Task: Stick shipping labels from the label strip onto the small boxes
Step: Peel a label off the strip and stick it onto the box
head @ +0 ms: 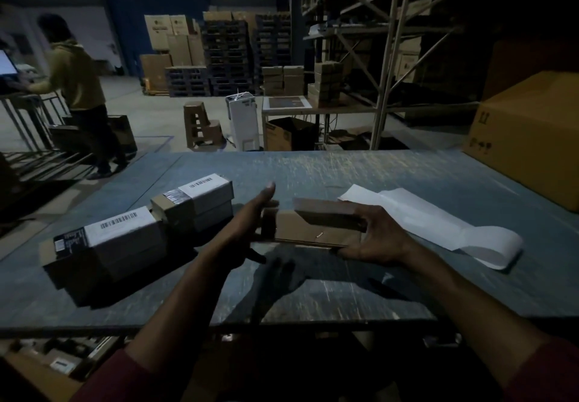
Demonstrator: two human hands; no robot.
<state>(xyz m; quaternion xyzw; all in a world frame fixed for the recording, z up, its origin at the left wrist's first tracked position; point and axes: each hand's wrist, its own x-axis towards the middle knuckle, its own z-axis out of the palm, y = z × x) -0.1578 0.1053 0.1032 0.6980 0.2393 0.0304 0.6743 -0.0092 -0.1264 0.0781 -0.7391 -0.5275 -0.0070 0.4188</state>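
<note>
Your right hand grips the unlabelled box at its end, while your left hand is flat against it. The box looks light and stiff; hold it by the edges.

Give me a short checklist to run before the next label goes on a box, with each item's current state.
1. Unlabelled box in hand: ok, the right hand grips it above the table.
2. Left hand free to take a label: ok, fingers straight at the box's left end.
3. Label strip within reach: ok, it lies just right of the box.
4. Label already peeled: not ok, neither hand holds one.
5. Finished boxes out of the way: ok, stacked at left.
6. Box face clean: cannot tell, too dark.
</note>
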